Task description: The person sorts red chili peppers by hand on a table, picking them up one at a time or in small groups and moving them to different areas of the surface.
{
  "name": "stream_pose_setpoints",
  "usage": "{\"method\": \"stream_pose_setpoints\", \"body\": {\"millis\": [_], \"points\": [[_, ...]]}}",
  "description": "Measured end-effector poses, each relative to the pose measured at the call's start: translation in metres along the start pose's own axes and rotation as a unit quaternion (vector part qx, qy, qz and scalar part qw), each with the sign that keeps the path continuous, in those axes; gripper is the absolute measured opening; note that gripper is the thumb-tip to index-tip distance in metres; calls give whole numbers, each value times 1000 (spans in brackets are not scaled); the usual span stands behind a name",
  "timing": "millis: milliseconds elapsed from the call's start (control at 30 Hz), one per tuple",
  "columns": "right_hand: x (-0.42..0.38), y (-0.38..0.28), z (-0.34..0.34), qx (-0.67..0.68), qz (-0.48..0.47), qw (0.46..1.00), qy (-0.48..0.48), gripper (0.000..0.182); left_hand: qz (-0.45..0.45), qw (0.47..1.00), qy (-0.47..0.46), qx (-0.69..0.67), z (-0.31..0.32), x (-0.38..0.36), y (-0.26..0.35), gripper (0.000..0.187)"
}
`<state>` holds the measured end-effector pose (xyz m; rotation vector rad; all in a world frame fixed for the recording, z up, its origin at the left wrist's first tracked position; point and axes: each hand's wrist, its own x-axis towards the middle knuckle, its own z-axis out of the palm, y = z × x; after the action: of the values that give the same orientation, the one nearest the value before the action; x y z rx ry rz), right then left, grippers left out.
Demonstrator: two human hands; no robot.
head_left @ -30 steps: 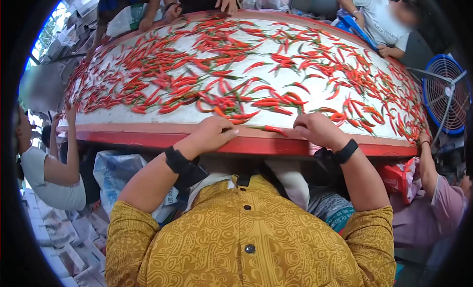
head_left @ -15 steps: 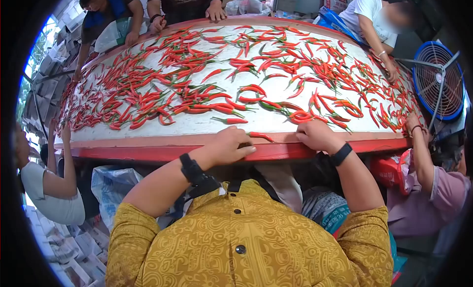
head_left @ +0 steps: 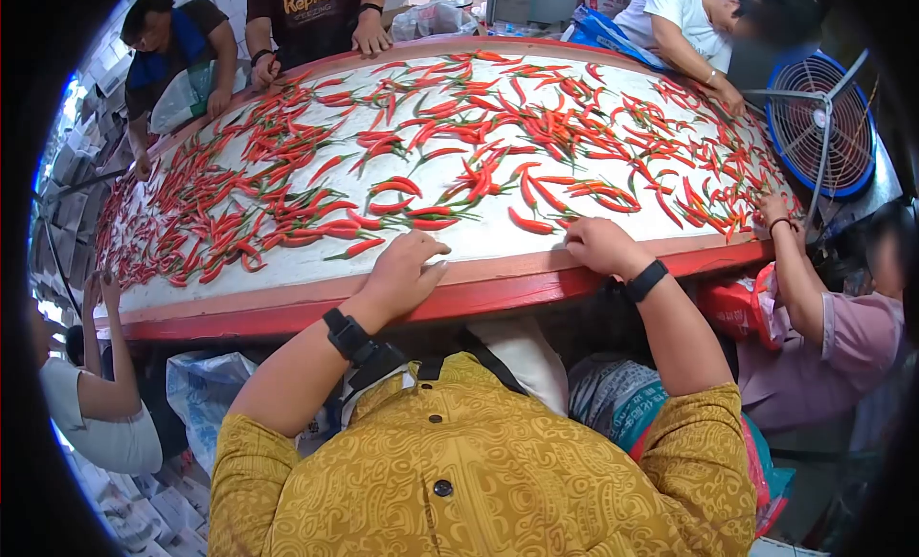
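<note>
Gaping at the red-edged white table (head_left: 507, 289) is the bare left hand (head_left: 404, 272); bare right hand (head_left: 605, 247), by slender red chillies (head_left: 529, 222), I can't tell.

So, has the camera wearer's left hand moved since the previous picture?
Yes: against the red table rim, the left hand has shifted inward, toward the red chillies.

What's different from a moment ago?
The bare left hand and bare right hand shifted right relative to the slender red chilies; one lying between them no longer shows there. Both stay near the red table edge; chilies still strew the white tabletop.
</note>
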<state>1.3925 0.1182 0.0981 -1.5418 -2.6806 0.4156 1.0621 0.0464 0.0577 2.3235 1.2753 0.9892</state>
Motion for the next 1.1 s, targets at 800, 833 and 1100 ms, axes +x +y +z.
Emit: {"method": "stream_pose_setpoints", "body": {"millis": [800,833,1100], "points": [[132,85,-30,-83,-30,991,101,38,54,988,108,95,94,56,60,16],[131,87,-39,-109,-17,989,97,34,58,989,102,84,97,62,64,16],[172,49,-52,-88,-106,987,80,28,72,989,113,69,129,87,83,14]]}}
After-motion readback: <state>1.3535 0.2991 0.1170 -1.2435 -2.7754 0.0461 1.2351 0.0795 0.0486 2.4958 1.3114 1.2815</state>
